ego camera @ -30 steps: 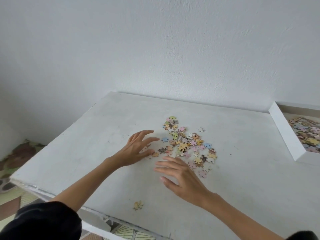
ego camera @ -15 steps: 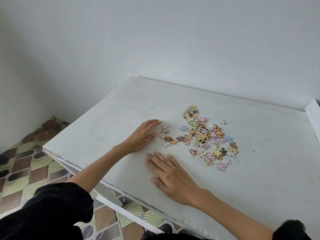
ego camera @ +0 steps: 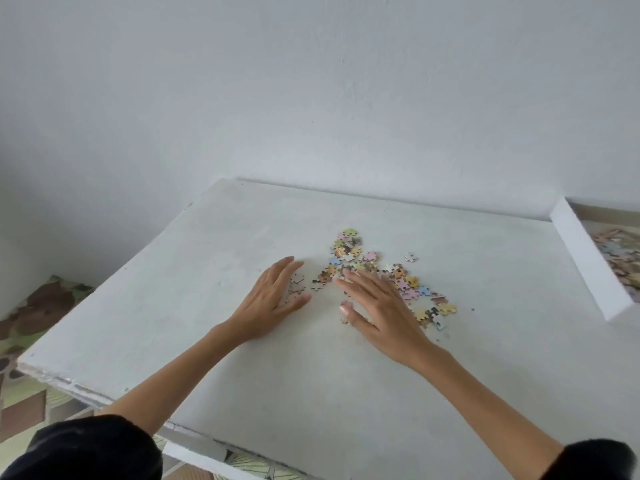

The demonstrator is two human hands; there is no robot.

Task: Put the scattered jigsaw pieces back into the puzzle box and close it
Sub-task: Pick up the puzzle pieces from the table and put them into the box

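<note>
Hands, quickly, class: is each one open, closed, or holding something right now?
Left hand: open, fingers straight, resting on the table, holding nothing.
Right hand: open, fingers spread over the jigsaw pieces, holding nothing.

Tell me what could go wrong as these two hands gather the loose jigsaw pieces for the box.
1. The stray piece lies apart from the pile, beyond both hands, and might be missed.
2. The left hand and right hand lie flat, gripping nothing; a sweep could scatter small pieces.
3. The box sits at the far right, across the table, so carried handfuls may drop pieces on the way.
</note>
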